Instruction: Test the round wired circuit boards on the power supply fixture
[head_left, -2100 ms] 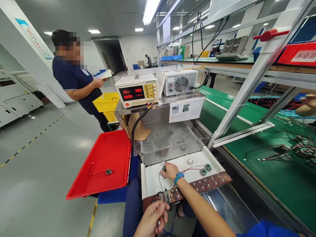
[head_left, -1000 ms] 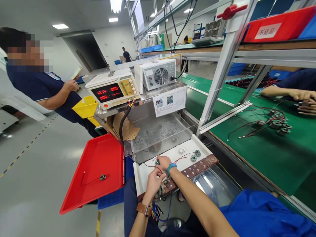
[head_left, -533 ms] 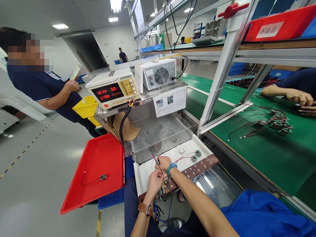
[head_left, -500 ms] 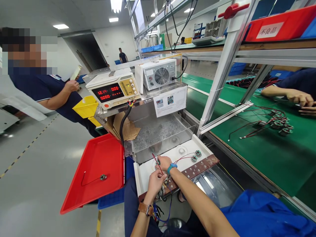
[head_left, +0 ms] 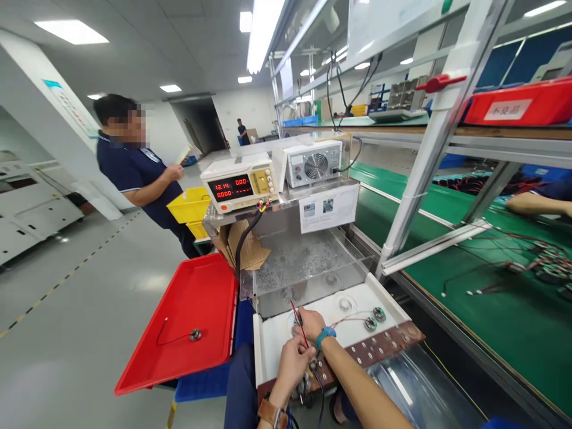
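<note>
My left hand [head_left: 295, 361], with a brown watch strap at the wrist, pinches a thin red-and-black wire [head_left: 300, 320] over the front edge of a white tray [head_left: 268, 335]. Just beyond it, my right hand [head_left: 311, 324], wearing a blue wristband, closes around a small round motor [head_left: 296, 320] that its fingers partly hide. Two more motors [head_left: 370, 323] with green boards and red wires lie in the white tray to the right. Along the tray's front runs a brown strip [head_left: 386, 341] with metal studs. Cables hang below my left hand.
A power supply [head_left: 239, 183] with red digits stands behind the white tray. At left, a red tray [head_left: 179, 363] holds one motor [head_left: 195, 334]. On the green bench [head_left: 482, 310] at right lies a pile of wired motors [head_left: 552, 262]. A person [head_left: 138, 173] stands at left.
My view has turned left and up, so the scene sits further right and lower. Both hands keep nearly the same pose, with the wire and motor still held.
</note>
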A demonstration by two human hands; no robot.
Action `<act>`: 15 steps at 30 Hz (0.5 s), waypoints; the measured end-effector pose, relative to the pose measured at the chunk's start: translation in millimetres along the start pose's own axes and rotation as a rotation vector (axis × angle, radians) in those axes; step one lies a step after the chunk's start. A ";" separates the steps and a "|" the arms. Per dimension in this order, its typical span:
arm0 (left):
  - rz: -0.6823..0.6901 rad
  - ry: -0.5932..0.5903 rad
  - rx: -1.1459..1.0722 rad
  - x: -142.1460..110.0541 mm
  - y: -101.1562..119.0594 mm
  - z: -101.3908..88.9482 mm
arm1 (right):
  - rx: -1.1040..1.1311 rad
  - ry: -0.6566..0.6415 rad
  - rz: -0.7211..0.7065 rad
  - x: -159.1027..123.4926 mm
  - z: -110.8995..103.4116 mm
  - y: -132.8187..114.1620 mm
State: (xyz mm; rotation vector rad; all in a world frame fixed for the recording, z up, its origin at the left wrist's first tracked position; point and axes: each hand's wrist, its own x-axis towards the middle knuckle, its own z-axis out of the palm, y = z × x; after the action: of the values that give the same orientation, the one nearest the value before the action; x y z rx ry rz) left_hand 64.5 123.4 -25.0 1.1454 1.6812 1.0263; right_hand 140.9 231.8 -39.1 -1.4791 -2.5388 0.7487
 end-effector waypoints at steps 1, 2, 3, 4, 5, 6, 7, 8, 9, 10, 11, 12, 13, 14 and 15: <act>-0.005 0.010 0.002 0.1 -1.3 0.8 | 0.008 0.004 0.004 -0.2 0.8 -0.7; -0.017 0.018 0.003 0.8 -3.4 1.8 | 0.021 0.006 0.008 -0.1 1.9 -1.1; -0.029 0.024 0.001 2.0 -6.2 2.9 | 0.035 0.004 0.008 0.2 3.4 -1.2; -0.037 0.028 -0.002 3.7 -9.4 4.0 | 0.046 0.006 0.007 0.8 5.0 -0.9; -0.042 0.029 -0.004 5.7 -12.6 5.1 | 0.051 0.010 0.003 1.4 6.3 -0.6; -0.042 0.029 -0.003 7.9 -15.5 6.0 | 0.051 0.013 0.001 2.1 7.4 -0.2; -0.040 0.028 0.001 10.0 -17.8 6.8 | 0.048 0.018 0.001 2.6 8.1 0.0; -0.038 0.026 0.006 11.8 -19.3 7.3 | 0.042 0.024 0.002 3.0 8.4 -0.1; -0.039 0.022 0.011 13.4 -19.9 7.5 | 0.037 0.031 0.006 3.2 8.4 -0.6; -0.038 0.020 0.018 14.5 -19.8 7.5 | 0.033 0.035 0.008 3.2 8.2 -1.6; -0.031 0.020 0.027 15.1 -18.9 7.0 | 0.033 0.036 0.007 2.9 7.7 -3.0; -0.015 0.025 0.035 15.1 -17.5 6.3 | 0.036 0.043 0.006 2.3 6.9 -4.8; 0.008 0.029 0.040 14.5 -15.6 5.4 | 0.044 0.057 0.004 1.4 5.5 -6.7; 0.037 0.029 0.043 13.3 -13.5 4.3 | 0.058 0.082 0.010 0.1 2.9 -8.2; 0.067 0.022 0.042 11.8 -11.3 3.1 | 0.078 0.120 0.028 -1.5 -1.3 -8.4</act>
State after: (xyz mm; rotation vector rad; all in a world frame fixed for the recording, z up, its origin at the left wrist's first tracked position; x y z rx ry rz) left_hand 61.6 132.4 -38.6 1.2296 1.6985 1.0530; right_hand 135.5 227.6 -33.8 -1.4905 -2.3784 0.7302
